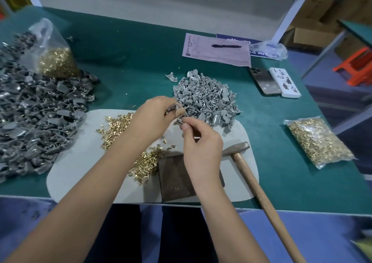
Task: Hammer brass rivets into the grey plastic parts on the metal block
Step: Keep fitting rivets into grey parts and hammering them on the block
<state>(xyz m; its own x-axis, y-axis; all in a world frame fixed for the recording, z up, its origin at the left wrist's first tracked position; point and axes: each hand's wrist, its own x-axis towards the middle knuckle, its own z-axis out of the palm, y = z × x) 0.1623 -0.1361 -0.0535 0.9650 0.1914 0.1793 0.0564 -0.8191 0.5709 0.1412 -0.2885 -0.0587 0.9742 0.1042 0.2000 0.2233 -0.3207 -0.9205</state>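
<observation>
Above the metal block (177, 176), both hands pinch one grey plastic part (175, 110).

— What does the left hand (155, 116) pinch?
— A matt grey plastic part (174, 108); beside it, shiny brass rivets (118, 128).
— And nearer than the grip?
— A dull, dark metal block (177, 178) and a hammer (251, 174) with a bare wooden handle, on a smooth pale mat (80, 174).
</observation>
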